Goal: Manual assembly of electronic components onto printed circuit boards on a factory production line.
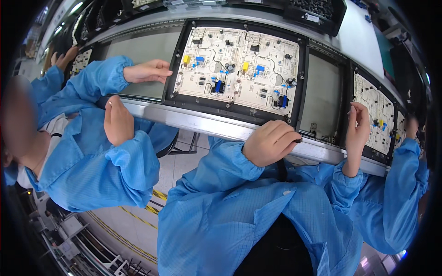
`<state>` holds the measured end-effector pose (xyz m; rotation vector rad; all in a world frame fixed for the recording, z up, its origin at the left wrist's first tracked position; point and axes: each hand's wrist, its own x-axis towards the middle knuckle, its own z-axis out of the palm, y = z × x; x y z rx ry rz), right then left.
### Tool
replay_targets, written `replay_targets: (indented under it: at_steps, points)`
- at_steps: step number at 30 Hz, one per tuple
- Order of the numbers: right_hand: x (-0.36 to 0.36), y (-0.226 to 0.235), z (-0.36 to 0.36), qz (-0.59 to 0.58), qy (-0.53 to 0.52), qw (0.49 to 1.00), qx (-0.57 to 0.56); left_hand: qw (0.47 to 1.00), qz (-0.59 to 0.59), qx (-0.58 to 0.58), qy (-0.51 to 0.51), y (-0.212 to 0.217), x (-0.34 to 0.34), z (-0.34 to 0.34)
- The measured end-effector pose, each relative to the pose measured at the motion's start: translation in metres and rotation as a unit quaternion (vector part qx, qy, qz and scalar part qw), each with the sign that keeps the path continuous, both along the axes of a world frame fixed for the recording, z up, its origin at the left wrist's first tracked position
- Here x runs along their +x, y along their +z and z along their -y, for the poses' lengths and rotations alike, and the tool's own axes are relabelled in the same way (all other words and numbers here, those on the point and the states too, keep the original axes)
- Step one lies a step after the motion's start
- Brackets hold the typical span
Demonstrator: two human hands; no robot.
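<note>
Bright, cool, fairly even light falls on the conveyor (pixel 142 50), leaving the pale board (pixel 237 94) at its middle clear and crisp. The rail (pixel 179 118) along its near edge carries a whitish glare; the white strip (pixel 363 41) beyond its far edge, to the right, looks nearly washed out. Shadows in the sleeves (pixel 218 163) are soft. Fisheye distortion bows the conveyor's long edges, its ends smaller and softer, darkening toward black.

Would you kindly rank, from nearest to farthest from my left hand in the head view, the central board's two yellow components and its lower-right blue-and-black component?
1. Blue-and-black component, just beyond your left hand.
2. Right yellow component, farther up and left.
3. Left yellow component, farthest left.
</note>
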<state>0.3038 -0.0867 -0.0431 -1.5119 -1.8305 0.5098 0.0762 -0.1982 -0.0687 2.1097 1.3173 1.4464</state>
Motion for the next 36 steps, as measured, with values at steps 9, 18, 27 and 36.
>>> replay_targets:
  at_steps: [9,18,27,36]
  points:
    - [-0.011,-0.015,0.001,0.070,0.024,0.997,0.012,1.000,-0.024,0.009,0.005,-0.004,-0.004,0.009]
    - [-0.019,-0.011,0.005,0.040,0.018,0.999,0.015,0.999,-0.046,0.029,0.001,-0.003,-0.004,0.011]
    - [-0.018,-0.005,0.006,0.061,0.039,0.997,0.000,0.998,-0.048,0.034,0.011,0.001,-0.007,0.013]
    - [-0.032,-0.002,0.026,0.039,0.074,0.994,0.065,0.996,-0.049,0.053,0.059,0.002,-0.021,0.042]
